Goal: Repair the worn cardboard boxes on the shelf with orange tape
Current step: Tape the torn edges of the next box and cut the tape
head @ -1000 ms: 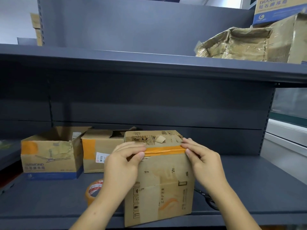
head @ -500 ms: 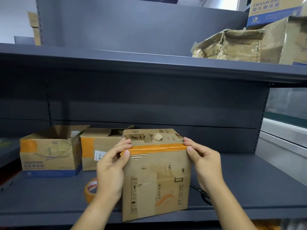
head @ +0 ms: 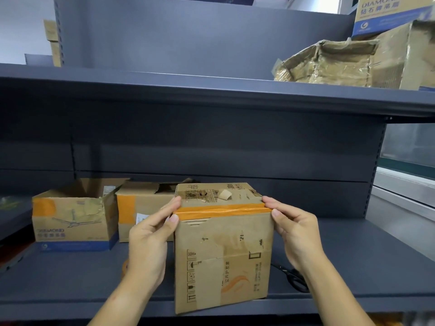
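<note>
Both hands, left hand (head: 150, 241) and right hand (head: 294, 234), pinch the orange tape strip (head: 223, 210) ends at the cardboard box (head: 223, 255) corners; uneven pressing could wrinkle it or leave it lifting.

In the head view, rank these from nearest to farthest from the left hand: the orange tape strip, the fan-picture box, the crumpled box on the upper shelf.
From the left hand:
1. Orange tape strip, touching its fingertips, across the front box's top edge.
2. Fan-picture box, lower shelf, far left.
3. Crumpled box, upper shelf, up right.
</note>
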The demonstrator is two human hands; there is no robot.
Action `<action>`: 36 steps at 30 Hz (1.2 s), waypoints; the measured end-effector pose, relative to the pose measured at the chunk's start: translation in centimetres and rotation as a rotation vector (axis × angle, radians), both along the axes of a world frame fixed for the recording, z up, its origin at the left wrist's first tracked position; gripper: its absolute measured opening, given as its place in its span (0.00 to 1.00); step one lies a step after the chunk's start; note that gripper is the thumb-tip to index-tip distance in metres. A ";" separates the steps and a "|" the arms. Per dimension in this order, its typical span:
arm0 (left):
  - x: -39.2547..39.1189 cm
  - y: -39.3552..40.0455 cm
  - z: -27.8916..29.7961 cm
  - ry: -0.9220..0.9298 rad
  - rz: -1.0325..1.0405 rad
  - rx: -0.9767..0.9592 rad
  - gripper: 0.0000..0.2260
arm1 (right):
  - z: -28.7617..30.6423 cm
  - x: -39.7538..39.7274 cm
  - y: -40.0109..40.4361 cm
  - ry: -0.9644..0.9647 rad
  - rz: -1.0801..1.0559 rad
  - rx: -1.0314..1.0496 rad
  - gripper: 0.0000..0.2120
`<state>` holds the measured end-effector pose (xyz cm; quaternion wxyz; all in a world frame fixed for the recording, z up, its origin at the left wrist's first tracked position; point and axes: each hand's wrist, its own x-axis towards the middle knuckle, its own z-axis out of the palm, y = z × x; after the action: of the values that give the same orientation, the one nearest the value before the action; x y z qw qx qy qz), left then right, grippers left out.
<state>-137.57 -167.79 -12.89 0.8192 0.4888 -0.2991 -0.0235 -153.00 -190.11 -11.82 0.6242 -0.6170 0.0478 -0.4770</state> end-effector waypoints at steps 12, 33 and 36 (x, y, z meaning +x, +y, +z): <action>-1.7 0.6 -0.6 -0.094 0.340 0.026 0.05 | 0.7 -1.4 2.3 -0.011 -0.083 0.108 0.15; 0.0 4.4 3.9 -0.086 -0.117 0.508 0.17 | 0.6 -3.5 3.2 0.159 0.033 0.110 0.11; -0.4 4.5 3.3 -0.077 -0.104 0.478 0.19 | -0.2 -3.7 3.0 0.132 0.056 0.105 0.13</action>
<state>-138.02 -163.25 -9.58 0.6659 0.6533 -0.3407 -0.1172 -156.74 -187.10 -12.04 0.6643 -0.6145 0.0968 -0.4144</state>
